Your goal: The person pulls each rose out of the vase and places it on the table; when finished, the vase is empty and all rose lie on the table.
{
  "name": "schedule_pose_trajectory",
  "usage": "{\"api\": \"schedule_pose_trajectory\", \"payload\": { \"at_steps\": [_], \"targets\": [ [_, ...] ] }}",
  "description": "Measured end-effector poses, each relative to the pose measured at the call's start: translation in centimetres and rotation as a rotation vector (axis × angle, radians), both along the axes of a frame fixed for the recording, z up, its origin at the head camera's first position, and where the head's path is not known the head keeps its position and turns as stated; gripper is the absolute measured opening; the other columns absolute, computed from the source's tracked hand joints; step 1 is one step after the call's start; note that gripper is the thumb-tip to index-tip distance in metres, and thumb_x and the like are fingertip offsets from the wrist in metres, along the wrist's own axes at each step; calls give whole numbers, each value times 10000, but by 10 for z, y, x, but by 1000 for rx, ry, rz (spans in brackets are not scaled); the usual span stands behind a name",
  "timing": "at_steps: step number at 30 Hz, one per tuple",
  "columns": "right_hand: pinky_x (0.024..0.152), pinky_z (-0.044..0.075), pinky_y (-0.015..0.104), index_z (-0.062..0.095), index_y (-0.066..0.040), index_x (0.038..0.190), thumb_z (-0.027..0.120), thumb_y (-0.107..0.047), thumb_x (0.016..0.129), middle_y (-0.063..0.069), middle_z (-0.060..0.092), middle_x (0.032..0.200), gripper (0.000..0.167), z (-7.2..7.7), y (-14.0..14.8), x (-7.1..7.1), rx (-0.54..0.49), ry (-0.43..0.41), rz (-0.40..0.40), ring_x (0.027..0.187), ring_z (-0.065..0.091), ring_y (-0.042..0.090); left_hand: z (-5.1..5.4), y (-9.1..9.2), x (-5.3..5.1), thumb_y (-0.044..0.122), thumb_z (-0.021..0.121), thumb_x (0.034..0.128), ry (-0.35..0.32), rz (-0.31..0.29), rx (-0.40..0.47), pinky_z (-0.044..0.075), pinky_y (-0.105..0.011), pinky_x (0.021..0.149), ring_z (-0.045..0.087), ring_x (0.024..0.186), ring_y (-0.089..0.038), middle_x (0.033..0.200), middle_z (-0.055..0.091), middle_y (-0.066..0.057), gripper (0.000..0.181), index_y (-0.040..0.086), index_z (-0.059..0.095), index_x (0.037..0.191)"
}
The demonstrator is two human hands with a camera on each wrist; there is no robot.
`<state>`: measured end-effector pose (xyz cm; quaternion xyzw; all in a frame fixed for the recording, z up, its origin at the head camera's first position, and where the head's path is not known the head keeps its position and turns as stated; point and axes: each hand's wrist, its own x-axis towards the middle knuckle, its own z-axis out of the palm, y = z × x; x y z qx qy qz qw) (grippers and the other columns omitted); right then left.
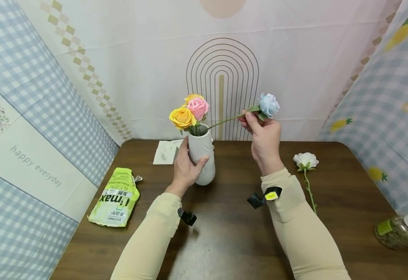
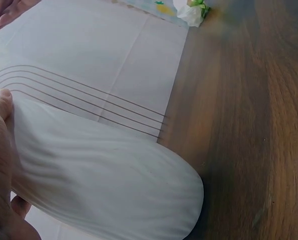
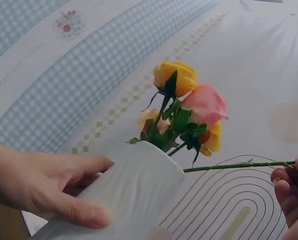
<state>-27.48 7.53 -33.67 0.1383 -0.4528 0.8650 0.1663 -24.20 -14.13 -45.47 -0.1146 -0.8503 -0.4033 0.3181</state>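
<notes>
My left hand grips a white ribbed vase, thumb across its front and fingers round its far side. Out of the vase rise yellow roses and a pink rose, with a paler bloom behind them in the right wrist view. My right hand pinches the stem of a light blue flower just below its head. That stem slants down leftwards, its lower end at the vase's mouth. How deep it reaches inside is hidden. In the left wrist view the vase's body fills the lower part.
A white flower with a green stem lies on the brown table at right. A green-yellow bag lies at left, and a white paper square is behind the vase. A white-lidded jar stands at the right edge.
</notes>
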Motion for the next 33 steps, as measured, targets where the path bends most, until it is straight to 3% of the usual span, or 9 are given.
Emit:
{"api": "schedule_pose_trajectory", "payload": {
  "at_steps": [5,14,19,23,28,33],
  "targets": [
    [681,549,265,615,173,1023,696,-60,863,178,710,907,294,-3,9,1,13,8,10,761,706,218,-1,2,0,525,658,838,-8,-8,-2,405,-465,988,474,1244,-298,1412,437,-169,918,24,255,1493],
    [659,546,265,640,112,1000,718,-69,845,208,677,887,251,0,28,-6,-161,-52,-96,715,687,227,-3,2,0,395,726,814,6,6,9,416,-466,973,493,1215,-314,1360,471,-189,898,48,254,1494],
    [611,541,256,625,121,1052,702,-22,847,206,660,852,262,-4,53,-10,-289,-94,-164,674,679,232,-1,1,0,396,726,821,7,-3,19,430,-466,960,507,1197,-303,1348,479,-190,893,28,261,1488],
    [578,531,255,627,111,977,715,-12,830,182,652,784,210,-9,77,-10,-366,-103,-214,624,657,234,0,3,0,405,716,831,-8,-13,28,421,-458,977,496,1216,-293,1375,461,-182,888,39,252,1494],
    [589,519,258,585,75,827,743,-64,813,174,656,791,212,-27,101,-5,-308,-138,-220,653,642,231,-1,3,0,414,707,834,-9,-7,27,410,-460,988,483,1231,-293,1398,445,-175,883,36,255,1492],
    [575,511,242,665,128,930,749,-68,811,163,684,795,244,-52,113,-1,-161,-173,-206,646,633,201,-4,2,-1,416,705,833,-1,0,31,411,-462,985,485,1229,-293,1395,448,-179,883,21,261,1487]
  ]
}}
